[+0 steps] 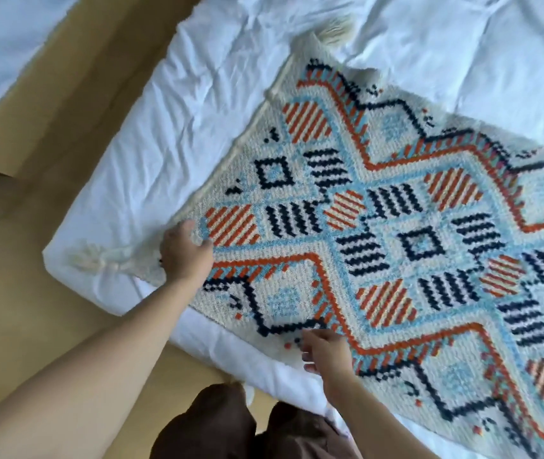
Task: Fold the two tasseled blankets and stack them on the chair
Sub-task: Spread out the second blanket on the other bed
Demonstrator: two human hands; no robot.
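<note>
The blanket (396,233) runs lengthwise toward the frame's lower right from the left hand (186,253) gripping its lower-left end, while the right hand (326,354) rests loosely, seemingly released, on the near edge.

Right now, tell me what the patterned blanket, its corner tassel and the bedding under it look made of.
Patterned blanket: thick woven or tufted yarn, wool or acrylic by the look; blocky, stitch-like pattern, matte nubby surface.
Corner tassel: loose cream yarn or cotton cord; separate strands fan out beside the left hand.
White bedding: thin smooth woven cloth, probably cotton; fine creases, soft padding beneath.
</note>
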